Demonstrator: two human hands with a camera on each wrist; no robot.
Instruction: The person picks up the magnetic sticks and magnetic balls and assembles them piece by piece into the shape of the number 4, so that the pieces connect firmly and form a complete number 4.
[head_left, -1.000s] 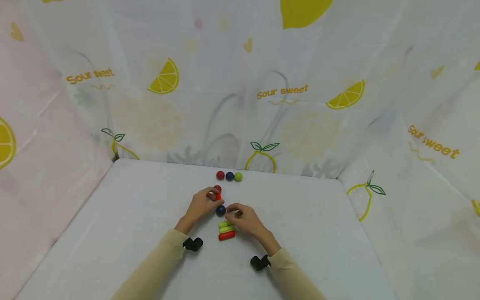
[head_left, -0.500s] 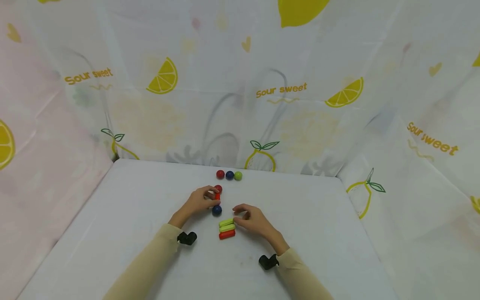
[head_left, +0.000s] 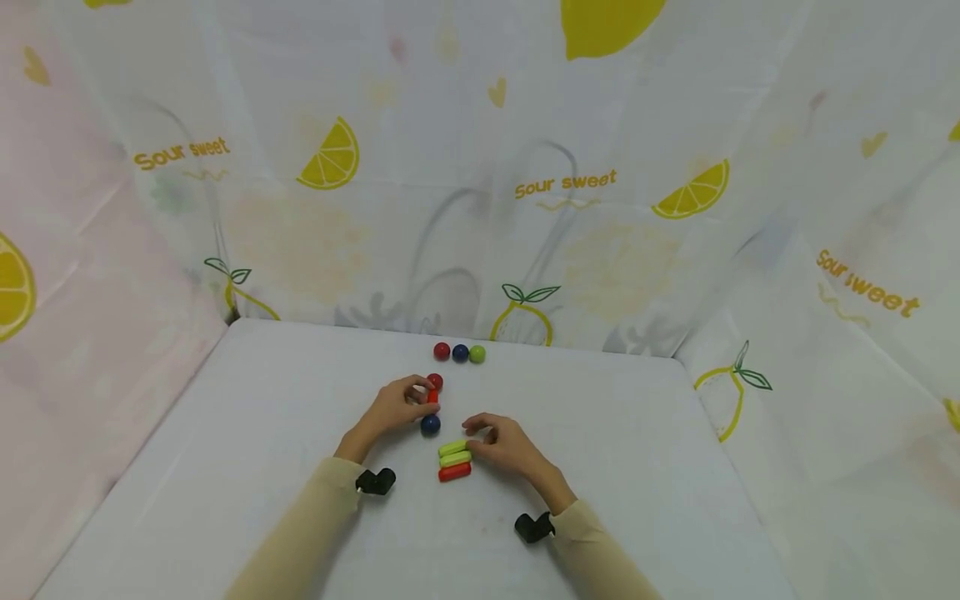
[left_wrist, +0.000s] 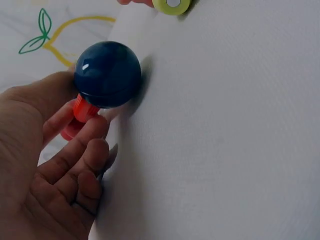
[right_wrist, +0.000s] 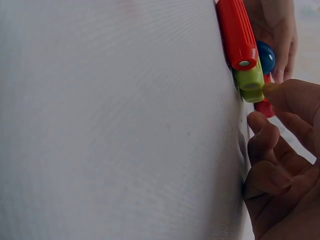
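Note:
My left hand (head_left: 393, 407) pinches a red magnetic rod (head_left: 432, 397) between thumb and fingers. A dark blue ball (head_left: 431, 425) sits at the rod's near end, large in the left wrist view, and a red ball (head_left: 435, 382) is at its far end. My right hand (head_left: 504, 442) is beside a row of loose magnetic rods. Its thumb (right_wrist: 287, 97) is at the end of the farthest green rod (head_left: 453, 448), while the index finger stays apart from it. Another green rod (head_left: 455, 459) and a red rod (head_left: 454, 472) lie nearer, side by side.
Toward the back edge of the white table (head_left: 600, 467), a red ball (head_left: 442, 351), a blue ball (head_left: 461, 353) and a green ball (head_left: 477, 354) stand in a row. A lemon-print cloth (head_left: 420, 250) hangs behind and at both sides.
My left hand has shifted slightly left with the red rod and its two balls. The right hand has drawn away from the blue ball, rightward, and is at the green rods.

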